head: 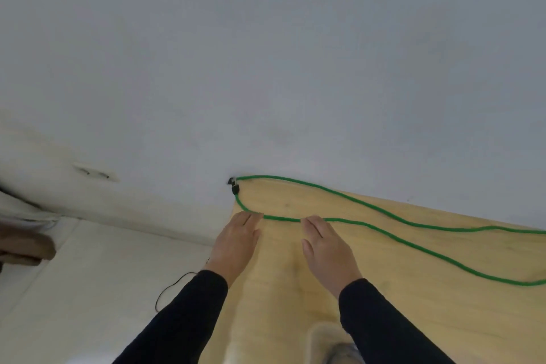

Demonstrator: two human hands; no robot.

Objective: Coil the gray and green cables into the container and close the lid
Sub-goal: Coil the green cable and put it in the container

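Green cable [384, 210] lies stretched just past my fingertips; left hand [236, 241] and right hand [326, 251] rest flat and open, holding nothing. I think its far plug [234, 186] may snag the table [280, 289] corner if pulled.

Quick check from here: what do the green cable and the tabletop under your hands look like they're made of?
Green cable: looks like a braided or textile sleeve over the cord, matte with a slightly rough outline, ending in a black plug; the blur leaves the weave uncertain.
Tabletop: pale wood or wood-look laminate, smooth, low sheen, faint grain streaks. Solid or veneer, I cannot tell.
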